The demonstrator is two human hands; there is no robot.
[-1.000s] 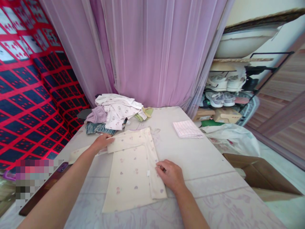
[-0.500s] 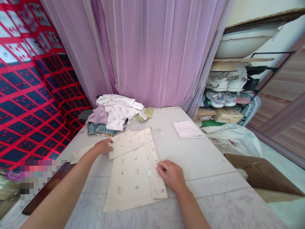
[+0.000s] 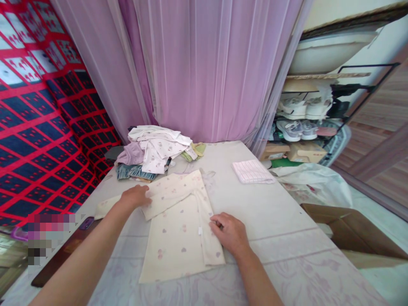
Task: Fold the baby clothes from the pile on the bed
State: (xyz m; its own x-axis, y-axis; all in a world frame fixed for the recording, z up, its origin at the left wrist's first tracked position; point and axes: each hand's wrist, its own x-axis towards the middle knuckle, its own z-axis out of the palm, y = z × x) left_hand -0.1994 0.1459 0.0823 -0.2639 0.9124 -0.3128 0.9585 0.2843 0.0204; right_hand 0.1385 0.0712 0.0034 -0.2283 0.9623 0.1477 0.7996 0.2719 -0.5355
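Note:
A cream long-sleeved child's shirt (image 3: 174, 229) with small hearts and cherries lies flat in front of me. Its right side is folded inward, with a small white tag showing near that fold. Across the upper part lies a folded sleeve layer, while another sleeve end (image 3: 106, 205) sticks out at the left, partly behind my forearm. My left hand (image 3: 136, 196) rests at the shirt's upper left edge, thumb and fingers apart on the cloth. At the right edge, my right hand (image 3: 230, 231) has its fingers curled, pinching the shirt's folded side.
A heap of clothes (image 3: 159, 146) lies at the back left of the table (image 3: 270, 221). Toward the back right sits a folded pink striped cloth (image 3: 253, 171). A dark phone-like object (image 3: 60, 259) is by my left forearm. On the floor right stands an open cardboard box (image 3: 357, 231).
My left hand has shifted slightly left and its fingers have loosened. The left corner of the upper layer lies a little lower. My right hand stays in place.

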